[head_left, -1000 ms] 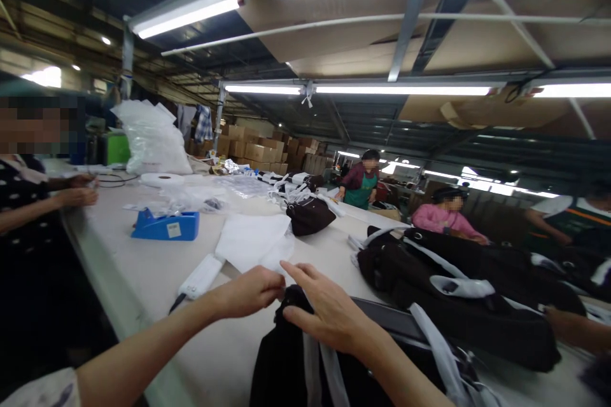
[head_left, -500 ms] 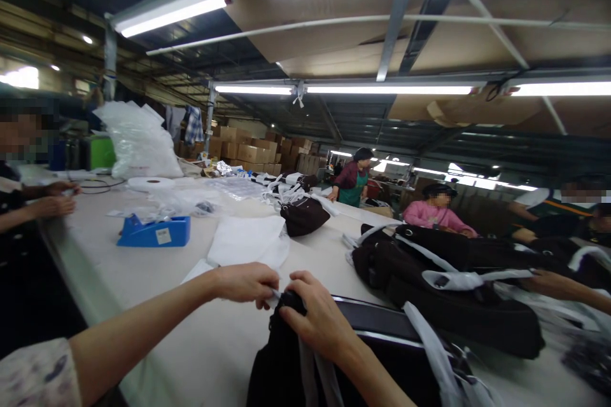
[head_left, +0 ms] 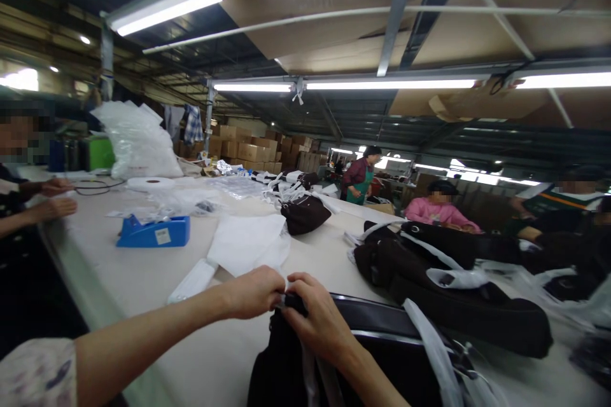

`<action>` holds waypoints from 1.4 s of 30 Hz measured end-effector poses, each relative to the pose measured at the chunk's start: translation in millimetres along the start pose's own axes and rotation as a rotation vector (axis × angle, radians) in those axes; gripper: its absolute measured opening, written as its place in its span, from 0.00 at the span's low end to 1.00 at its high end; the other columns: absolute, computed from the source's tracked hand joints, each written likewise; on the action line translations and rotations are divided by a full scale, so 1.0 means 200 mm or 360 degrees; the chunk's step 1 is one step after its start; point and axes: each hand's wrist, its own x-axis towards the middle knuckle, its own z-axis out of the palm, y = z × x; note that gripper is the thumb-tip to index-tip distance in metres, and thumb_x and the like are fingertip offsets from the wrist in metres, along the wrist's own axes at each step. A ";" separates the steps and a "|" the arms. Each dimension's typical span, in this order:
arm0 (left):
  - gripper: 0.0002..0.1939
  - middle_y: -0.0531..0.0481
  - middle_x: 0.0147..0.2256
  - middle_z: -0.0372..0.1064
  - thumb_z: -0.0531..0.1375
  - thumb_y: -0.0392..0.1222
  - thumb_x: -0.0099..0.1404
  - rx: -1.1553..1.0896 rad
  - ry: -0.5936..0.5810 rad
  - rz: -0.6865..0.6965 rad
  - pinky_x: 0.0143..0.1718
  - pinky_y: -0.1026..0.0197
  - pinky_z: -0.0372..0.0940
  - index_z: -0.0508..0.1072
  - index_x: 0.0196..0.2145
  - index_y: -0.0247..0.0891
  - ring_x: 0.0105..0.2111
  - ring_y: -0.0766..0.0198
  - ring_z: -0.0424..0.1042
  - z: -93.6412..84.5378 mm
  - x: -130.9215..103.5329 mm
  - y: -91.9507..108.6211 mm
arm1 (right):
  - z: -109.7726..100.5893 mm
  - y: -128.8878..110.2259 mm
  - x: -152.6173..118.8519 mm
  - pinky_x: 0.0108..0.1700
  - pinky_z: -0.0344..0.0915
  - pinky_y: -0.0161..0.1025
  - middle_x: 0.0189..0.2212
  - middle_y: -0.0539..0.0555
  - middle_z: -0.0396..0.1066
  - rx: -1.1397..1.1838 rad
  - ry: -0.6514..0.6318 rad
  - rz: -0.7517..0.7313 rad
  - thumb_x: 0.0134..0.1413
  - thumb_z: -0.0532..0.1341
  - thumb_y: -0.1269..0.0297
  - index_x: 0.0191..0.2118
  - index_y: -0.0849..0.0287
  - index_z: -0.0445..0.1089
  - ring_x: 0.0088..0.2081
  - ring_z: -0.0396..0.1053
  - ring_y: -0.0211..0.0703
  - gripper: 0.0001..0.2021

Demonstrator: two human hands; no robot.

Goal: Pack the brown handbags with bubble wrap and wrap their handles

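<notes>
A black bag [head_left: 274, 365] stands at the table's near edge in front of me, with silvery trim along its top and pale wrapping on its straps. My right hand [head_left: 317, 318] grips the bag's top left corner between thumb and fingers. Right against that corner, my left hand [head_left: 258, 292] is closed in a pinch. A small pale bit shows at its fingertips, too little to name. A white wrapped strap [head_left: 432, 346] loops up from the bag's right side.
White sheets [head_left: 248, 241] and a blue tape dispenser [head_left: 155, 232] lie ahead on the table [head_left: 224, 350]. More dark bags [head_left: 429, 286] with wrapped straps are at right, another bag [head_left: 305, 215] ahead. Co-workers are at left and across the table.
My left hand has shifted slightly right, closer to my right hand at the bag's corner. A co-worker's hand at right has drawn back from the wrapped straps.
</notes>
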 end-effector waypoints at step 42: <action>0.13 0.52 0.23 0.66 0.52 0.47 0.58 -0.0921 0.0065 0.0065 0.27 0.64 0.54 0.67 0.21 0.38 0.26 0.65 0.60 0.10 0.03 -0.08 | 0.05 -0.06 -0.03 0.33 0.59 0.39 0.26 0.52 0.65 -0.0236 0.0390 0.0112 0.55 0.50 0.73 0.28 0.56 0.57 0.30 0.66 0.44 0.07</action>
